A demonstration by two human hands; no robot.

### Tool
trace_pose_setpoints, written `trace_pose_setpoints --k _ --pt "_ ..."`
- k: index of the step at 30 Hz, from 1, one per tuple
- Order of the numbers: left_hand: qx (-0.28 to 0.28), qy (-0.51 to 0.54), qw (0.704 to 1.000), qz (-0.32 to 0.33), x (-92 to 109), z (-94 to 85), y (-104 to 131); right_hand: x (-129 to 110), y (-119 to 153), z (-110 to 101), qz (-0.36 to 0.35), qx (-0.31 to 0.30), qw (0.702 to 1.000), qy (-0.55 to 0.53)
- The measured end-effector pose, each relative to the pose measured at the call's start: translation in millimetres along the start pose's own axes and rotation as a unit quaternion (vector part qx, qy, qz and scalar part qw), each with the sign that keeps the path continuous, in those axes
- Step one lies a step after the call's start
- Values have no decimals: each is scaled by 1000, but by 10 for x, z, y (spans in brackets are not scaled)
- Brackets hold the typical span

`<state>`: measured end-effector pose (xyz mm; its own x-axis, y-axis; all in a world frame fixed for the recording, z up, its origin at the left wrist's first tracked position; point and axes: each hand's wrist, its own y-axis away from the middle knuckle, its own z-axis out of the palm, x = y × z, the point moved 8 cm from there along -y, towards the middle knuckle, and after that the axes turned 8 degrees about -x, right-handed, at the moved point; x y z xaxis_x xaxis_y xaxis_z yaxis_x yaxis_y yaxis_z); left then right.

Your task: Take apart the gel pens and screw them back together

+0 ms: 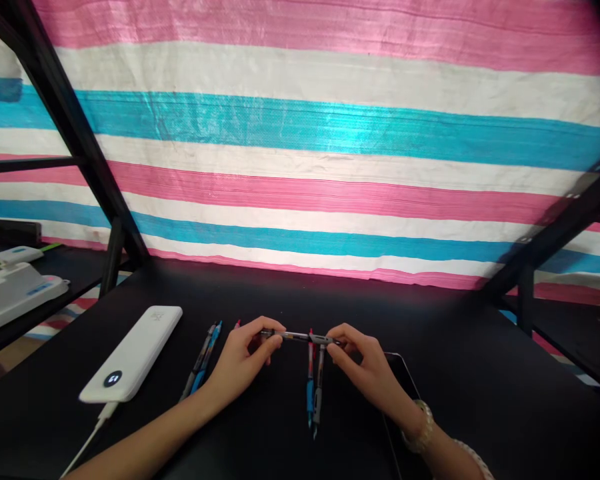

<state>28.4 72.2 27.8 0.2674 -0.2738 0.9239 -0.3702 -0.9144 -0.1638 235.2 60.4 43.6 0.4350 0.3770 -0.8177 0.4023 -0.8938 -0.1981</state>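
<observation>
A pen point(296, 336) with a clear barrel and grey grip is held level between my two hands. My left hand point(247, 347) pinches its left end, and my right hand point(363, 360) pinches its grey right end. Just below it, a blue-gripped pen point(310, 397) and a grey-gripped pen point(318, 397) lie side by side on the black table point(260, 433), tips toward me. Left of my left hand lie a blue pen point(207, 357) and a dark grey pen point(195, 367). A pink pen end point(237, 324) shows behind that hand; the rest is hidden.
A white power bank point(135, 353) with a lit display and a plugged-in cable point(93, 433) lies at the left. A dark tablet-like device point(403, 387) sits partly under my right forearm. Black frame bars point(80, 133) and a striped sheet point(330, 180) stand behind the table.
</observation>
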Motion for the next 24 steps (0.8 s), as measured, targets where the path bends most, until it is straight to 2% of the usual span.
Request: trace_pose_setpoints --k 5,10,15,20,24 --pt "-9 12 1000 -1 -9 32 1 85 0 27 25 -15 999 -12" --pt "10 19 1000 -5 -9 15 6 81 -24 37 22 -14 999 -44" --pt "17 20 1000 -3 -26 4 11 99 -30 115 36 -53 997 -37" --pt "20 25 999 -3 -28 -3 9 102 -13 80 37 -38 998 -40" --pt "20 24 1000 -1 -19 2 11 96 -13 99 34 -53 996 -62"
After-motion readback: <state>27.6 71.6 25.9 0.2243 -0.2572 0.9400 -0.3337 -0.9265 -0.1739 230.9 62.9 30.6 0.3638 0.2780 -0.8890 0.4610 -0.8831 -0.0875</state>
